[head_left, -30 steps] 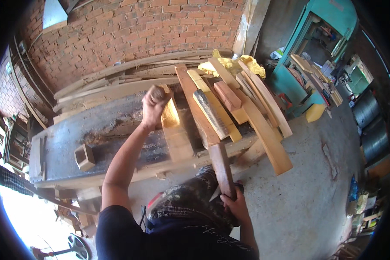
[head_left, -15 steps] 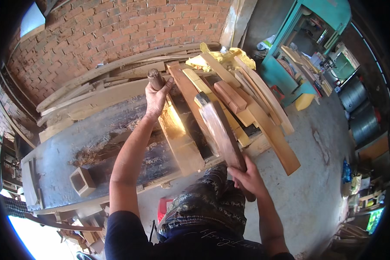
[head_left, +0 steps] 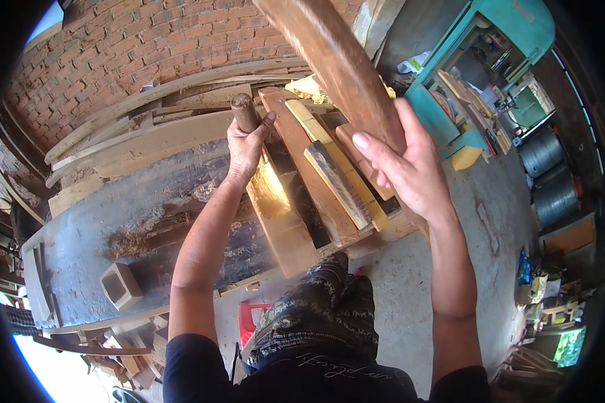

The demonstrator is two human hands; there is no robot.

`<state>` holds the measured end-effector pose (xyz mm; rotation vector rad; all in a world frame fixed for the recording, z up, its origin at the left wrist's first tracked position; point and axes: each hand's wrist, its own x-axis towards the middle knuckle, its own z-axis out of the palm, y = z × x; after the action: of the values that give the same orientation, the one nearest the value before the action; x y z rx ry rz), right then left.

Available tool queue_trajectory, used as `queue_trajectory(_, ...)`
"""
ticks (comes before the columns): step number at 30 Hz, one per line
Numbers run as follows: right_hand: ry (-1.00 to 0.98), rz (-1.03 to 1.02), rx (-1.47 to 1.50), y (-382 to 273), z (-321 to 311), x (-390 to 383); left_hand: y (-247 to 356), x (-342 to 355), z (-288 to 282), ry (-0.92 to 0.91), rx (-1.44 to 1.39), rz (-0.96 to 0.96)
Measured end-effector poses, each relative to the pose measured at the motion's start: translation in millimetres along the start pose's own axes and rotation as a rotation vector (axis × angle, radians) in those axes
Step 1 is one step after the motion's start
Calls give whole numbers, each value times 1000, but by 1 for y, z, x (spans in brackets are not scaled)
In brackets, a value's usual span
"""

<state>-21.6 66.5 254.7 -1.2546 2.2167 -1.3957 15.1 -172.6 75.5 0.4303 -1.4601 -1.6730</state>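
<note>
My left hand (head_left: pixel 245 149) is wrapped round the thick round wooden handle of a chisel (head_left: pixel 244 111), held upright with its worn top showing above my thumb. The blade is hidden behind the hand. Beneath it lies a pale wooden block (head_left: pixel 290 242) with a brightly lit hollow at its far part. My right hand (head_left: pixel 413 164) grips a long, heavy wooden club (head_left: pixel 343 74), raised high and tilted toward the upper left, apart from the chisel. The club's far end passes out of view at the top.
A dark, rough slab (head_left: pixel 81 235) serves as the bench, with a hollow square wooden piece (head_left: pixel 121 285) on it. Several planks lie right of the block, among them a dark-topped strip (head_left: pixel 336 185). A brick wall (head_left: pixel 148 47) stands behind; a red stool (head_left: pixel 249 319) is below.
My right hand has swung the club up from low beside my legs to high over the planks. The left hand and the chisel have hardly moved.
</note>
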Motion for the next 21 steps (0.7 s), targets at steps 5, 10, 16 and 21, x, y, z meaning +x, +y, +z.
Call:
queue_trajectory(5, -86, -85, -492, 33, 29, 16, -24, 10, 6, 197, 128, 141)
queue_trajectory(10, -119, -42, -283, 45, 18, 22, -5, 6, 12, 120, -71, 6)
queue_trajectory(16, -10, -79, -319, 13, 4, 13, -15, -2, 8, 241, -123, 134)
queue_trajectory(21, -5, -137, -250, 4, 4, 4, -24, 2, 4, 376, -160, 299)
